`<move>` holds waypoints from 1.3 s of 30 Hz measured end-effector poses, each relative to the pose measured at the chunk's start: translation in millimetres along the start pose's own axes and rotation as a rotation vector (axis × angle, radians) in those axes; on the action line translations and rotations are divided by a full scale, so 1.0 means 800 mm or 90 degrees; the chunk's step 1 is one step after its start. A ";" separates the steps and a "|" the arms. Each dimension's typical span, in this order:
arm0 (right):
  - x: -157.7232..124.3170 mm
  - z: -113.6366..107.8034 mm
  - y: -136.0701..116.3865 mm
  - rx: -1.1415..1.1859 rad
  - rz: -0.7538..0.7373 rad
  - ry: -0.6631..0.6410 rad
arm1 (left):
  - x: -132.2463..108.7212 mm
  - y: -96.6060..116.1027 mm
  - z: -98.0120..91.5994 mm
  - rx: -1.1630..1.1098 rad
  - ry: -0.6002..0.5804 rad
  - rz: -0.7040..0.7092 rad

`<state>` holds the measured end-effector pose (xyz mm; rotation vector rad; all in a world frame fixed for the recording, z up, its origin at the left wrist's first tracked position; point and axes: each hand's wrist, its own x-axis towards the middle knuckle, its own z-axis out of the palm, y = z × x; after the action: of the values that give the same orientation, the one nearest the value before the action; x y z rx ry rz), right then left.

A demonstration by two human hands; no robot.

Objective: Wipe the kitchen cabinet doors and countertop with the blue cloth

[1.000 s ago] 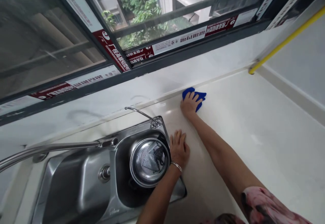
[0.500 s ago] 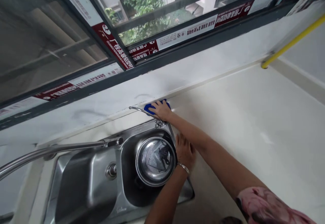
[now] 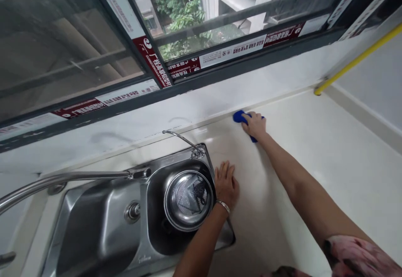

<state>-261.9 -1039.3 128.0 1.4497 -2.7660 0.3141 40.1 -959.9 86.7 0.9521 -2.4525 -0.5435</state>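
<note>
So here's where I'm at: my right hand (image 3: 255, 126) is pressed palm-down on a blue microfiber cloth (image 3: 241, 117), with my right grip closed over it and the cloth bunched under my fingers. It's sitting on the cream worktop (image 3: 329, 151), just out from the back edge where the worktop meets the white window sill (image 3: 201, 109). My left grip is apart, with the left hand (image 3: 226, 185) spread flat on the worktop right beside the stainless steel sink (image 3: 100, 226), a thin bangle (image 3: 222, 205) on that wrist. A round metal strainer basket (image 3: 187, 200) sits in the smaller basin, close to my left fingers, and a curved faucet spout (image 3: 63, 178) reaches across the larger one. The cloth looks super light and floppy, nothing stiff to it, so there's no need to pinch a corner. I'd say the easy hold is right in the middle, folded into a wad under the palm and fingers. On a glossy worktop like this it'll probably glide easily, but I can't tell from here whether it's damp. The ends poke out, so they could snag on the thin curved spout (image 3: 182, 136) behind the sink.
</note>
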 end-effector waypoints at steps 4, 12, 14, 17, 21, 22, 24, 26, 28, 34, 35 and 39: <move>-0.010 -0.004 0.017 -0.027 0.094 0.033 | 0.001 0.004 -0.001 -0.010 -0.004 -0.006; -0.044 0.031 -0.159 0.020 -0.111 -0.011 | 0.000 0.006 0.000 -0.034 -0.034 -0.015; -0.046 0.037 -0.200 0.048 -0.196 -0.041 | -0.001 0.002 0.003 -0.033 -0.031 -0.004; -0.039 0.039 -0.224 0.081 -0.286 -0.091 | -0.002 -0.001 0.007 -0.036 -0.015 0.010; -0.041 0.031 -0.195 0.095 -0.358 -0.154 | 0.001 -0.004 0.008 -0.090 0.004 0.003; -0.048 0.028 -0.183 0.092 -0.358 -0.158 | 0.002 -0.005 0.007 -0.116 0.009 -0.001; -0.071 0.022 -0.160 0.079 -0.337 -0.148 | 0.002 -0.007 0.004 -0.169 0.025 -0.005; -0.106 0.015 -0.139 0.064 -0.310 -0.129 | -0.002 -0.007 -0.002 -0.214 0.045 -0.002; -0.148 0.011 -0.122 0.058 -0.293 -0.118 | -0.016 -0.005 -0.013 -0.257 0.064 0.003; -0.296 0.002 -0.085 0.085 -0.298 -0.108 | -0.104 -0.004 -0.070 -0.348 0.094 -0.070; -0.324 -0.001 -0.079 0.098 -0.298 -0.109 | -0.120 -0.008 -0.084 -0.350 0.097 -0.090; -0.442 -0.014 -0.051 0.140 -0.286 -0.100 | -0.185 -0.045 -0.156 -0.330 0.137 -0.171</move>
<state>-26.8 -772.1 112.2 2.1743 -2.4701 0.5236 223.9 -905.0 131.5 1.0503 -1.8653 -1.0452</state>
